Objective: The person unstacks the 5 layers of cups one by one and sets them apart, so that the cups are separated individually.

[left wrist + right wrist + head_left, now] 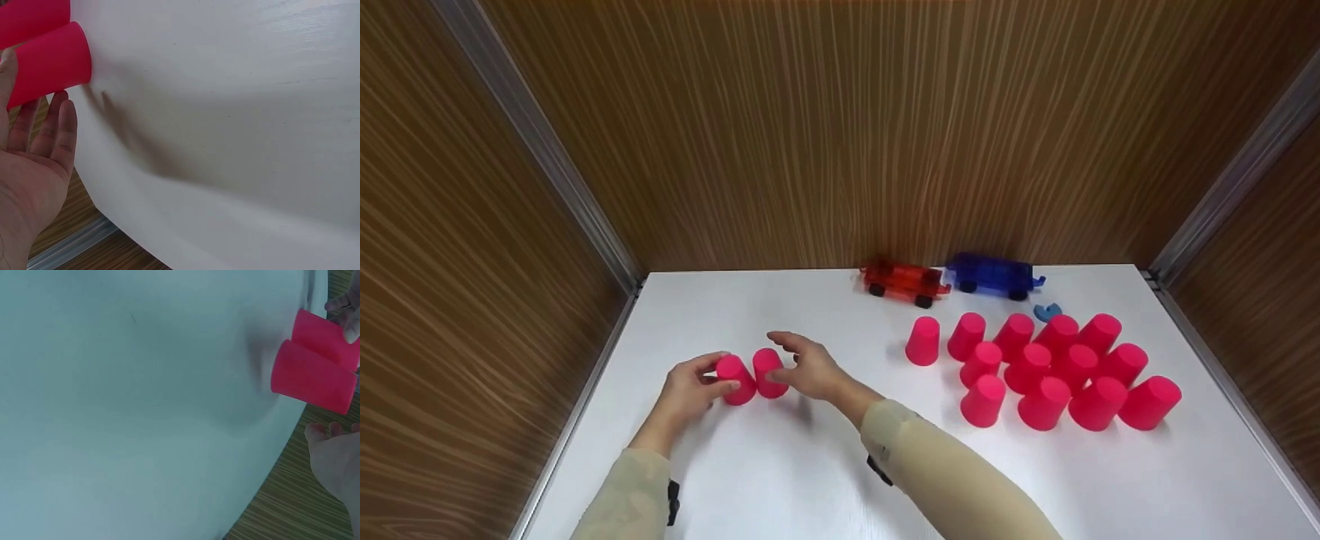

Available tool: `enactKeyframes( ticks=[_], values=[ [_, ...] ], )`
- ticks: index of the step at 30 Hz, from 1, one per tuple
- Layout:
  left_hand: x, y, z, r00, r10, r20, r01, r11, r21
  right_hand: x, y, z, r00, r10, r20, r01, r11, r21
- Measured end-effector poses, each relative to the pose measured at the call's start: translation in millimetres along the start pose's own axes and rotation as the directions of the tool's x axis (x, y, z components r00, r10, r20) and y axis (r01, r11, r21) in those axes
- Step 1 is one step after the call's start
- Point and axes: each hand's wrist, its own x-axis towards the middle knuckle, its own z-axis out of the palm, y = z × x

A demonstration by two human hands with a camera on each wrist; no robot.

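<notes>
Two pink cups stand upside down side by side at the left of the table. My left hand (688, 390) holds the left pink cup (736, 381), thumb on the near side and fingers on the far side. In the left wrist view that cup (53, 63) sits between the thumb and fingers of the left hand (34, 174). Beside the right pink cup (768, 369) is my right hand (814, 369), fingers spread, its thumb overlapping the cup in the head view. The right wrist view shows a gap between this cup (312, 377) and the right hand (337, 464).
Several upside-down pink cups (1046, 403) stand in rows on the right of the white table (810, 480). Behind them are a red toy car (905, 280), a blue toy car (994, 275) and a small blue piece (1047, 312). Wood-grain walls (810, 135) enclose the back and sides.
</notes>
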Motion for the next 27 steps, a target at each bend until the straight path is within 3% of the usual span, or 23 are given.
enactKeyframes(
  ticks=[13, 27],
  values=[
    [-0.6, 6.0, 12.3, 1.000, 0.011, 0.016, -0.011, 1.000, -0.007, -14.2, 21, 2, 0.999, -0.008, -0.044, 0.010, 0.999, 0.044],
    [-2.7, 4.1, 1.0, 0.999, -0.024, 0.024, 0.024, 1.000, 0.007, -64.6, 50, -49, 0.999, -0.032, -0.042, 0.035, 0.997, 0.073]
  ],
)
